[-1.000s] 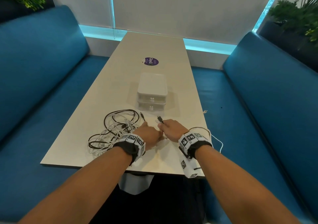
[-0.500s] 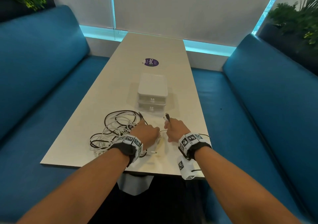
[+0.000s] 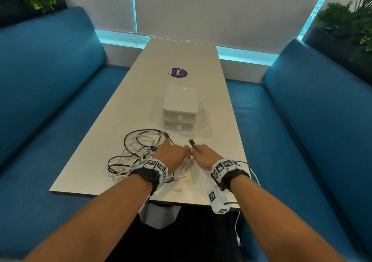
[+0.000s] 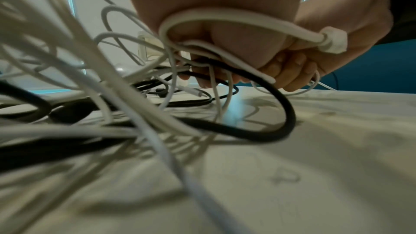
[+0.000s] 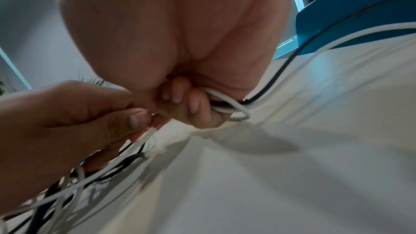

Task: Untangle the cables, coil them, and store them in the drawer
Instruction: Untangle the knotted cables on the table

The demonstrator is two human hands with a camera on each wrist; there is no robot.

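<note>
Now your left hand point(image 3: 174, 155) and right hand point(image 3: 203, 155) both grip strands of the tangled cables point(image 3: 134, 151) on the table point(image 3: 96, 161).

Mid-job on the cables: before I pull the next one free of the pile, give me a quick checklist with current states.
1. Right hand grips a black cable end: ok.
2. Left hand holds white cable strands: ok.
3. Cable pile untangled: not ok, black and white loops are intertwined.
4. Drawer unit open to receive coils: not ok, both drawers shut.
5. Which strand the black end belongs to: cannot tell.
6. Pile lies fully on the table: ok.
</note>
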